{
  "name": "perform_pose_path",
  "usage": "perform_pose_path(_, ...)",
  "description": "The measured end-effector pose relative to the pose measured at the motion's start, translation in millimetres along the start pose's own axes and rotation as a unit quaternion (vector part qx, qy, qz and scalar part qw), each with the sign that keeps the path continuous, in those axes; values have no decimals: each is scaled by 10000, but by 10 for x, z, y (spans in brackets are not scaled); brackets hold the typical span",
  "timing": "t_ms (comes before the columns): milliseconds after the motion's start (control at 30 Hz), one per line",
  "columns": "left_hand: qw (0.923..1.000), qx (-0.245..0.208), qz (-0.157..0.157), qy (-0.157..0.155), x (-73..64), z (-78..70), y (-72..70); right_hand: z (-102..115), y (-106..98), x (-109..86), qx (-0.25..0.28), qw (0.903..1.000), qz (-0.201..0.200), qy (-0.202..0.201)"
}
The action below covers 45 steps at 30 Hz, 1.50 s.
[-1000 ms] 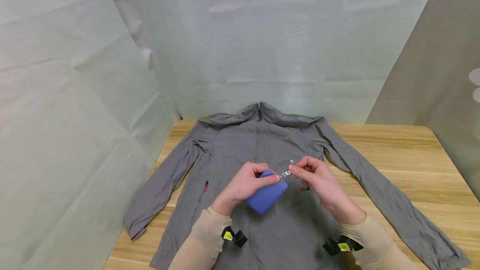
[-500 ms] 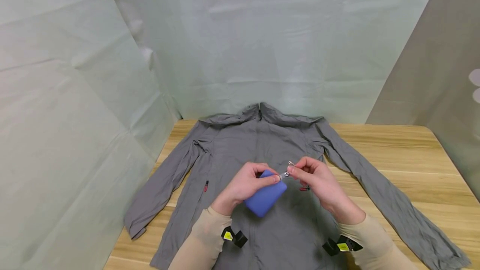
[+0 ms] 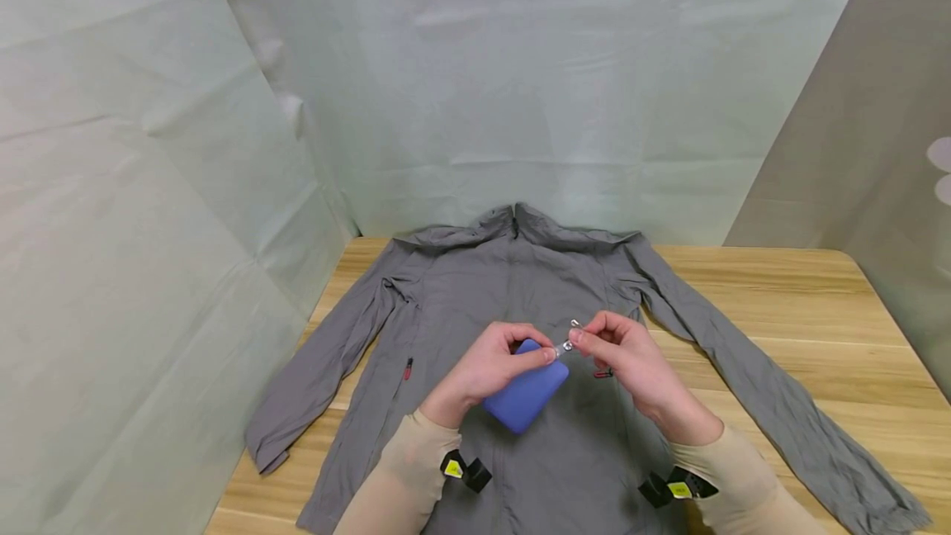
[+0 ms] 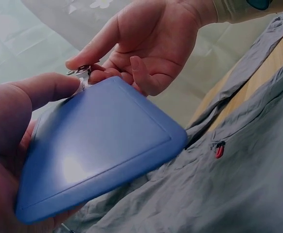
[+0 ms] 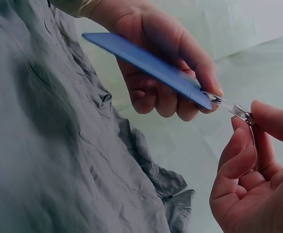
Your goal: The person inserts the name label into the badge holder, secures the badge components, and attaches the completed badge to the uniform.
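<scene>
A flat blue badge holder (image 3: pixel 523 399) is held up over the grey jacket (image 3: pixel 475 287). My left hand (image 3: pixel 494 357) grips it near its top corner, thumb on the front; the fingers behind are mostly hidden in the left wrist view. From that corner runs a short clear strap (image 3: pixel 562 349) with metal fittings. My right hand (image 3: pixel 622 345) pinches the metal badge clip (image 5: pixel 243 114) at the strap's other end between thumb and fingers. A thin wire pin (image 5: pixel 254 136) extends from this clip along the right fingers.
The jacket lies spread on a wooden table (image 3: pixel 802 295), collar at the back and sleeves out to both sides. Red zipper pulls (image 3: pixel 408 369) mark its pockets. Pale sheeting (image 3: pixel 520 89) hangs behind and at the left.
The badge holder has tipped down slightly, and my right hand with the clip has shifted a little to the left. Both grips are unchanged, and the jacket lies still.
</scene>
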<state>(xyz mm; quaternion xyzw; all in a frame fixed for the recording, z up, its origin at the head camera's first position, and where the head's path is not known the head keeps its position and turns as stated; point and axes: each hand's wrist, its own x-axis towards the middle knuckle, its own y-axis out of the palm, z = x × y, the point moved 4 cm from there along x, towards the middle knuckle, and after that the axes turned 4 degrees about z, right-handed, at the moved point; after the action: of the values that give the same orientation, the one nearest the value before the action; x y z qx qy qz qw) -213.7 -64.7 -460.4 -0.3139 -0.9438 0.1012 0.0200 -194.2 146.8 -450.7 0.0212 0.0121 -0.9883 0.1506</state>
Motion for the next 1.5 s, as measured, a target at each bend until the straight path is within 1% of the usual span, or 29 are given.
perform_pose_path(200,9999,-39,-9,-143,-4,7,-1,3,-10,4,-25,10000,7,-18)
perform_pose_path(433,9999,-121,28,-78,-3,2,29,16,-6,-8,-41,10000,7,-9)
perform_pose_path(667,10000,-33,3,20,-8,-16,61,16,2,-20,-60,10000,16,38)
perform_pose_path(900,9999,24,-91,88,-2,-18,68,17,10,-12,-59,10000,34,39)
perform_pose_path(1067,9999,-8,-131,65,-2,-24,74,13,9,-6,-65,10000,18,11)
perform_pose_path(1267,9996,128,-239,19,8,-20,85,9,7,-3,-94,10000,-12,-12)
perform_pose_path(1500,9992,192,-329,97,14,-26,107,19,8,-9,-112,9999,-4,22)
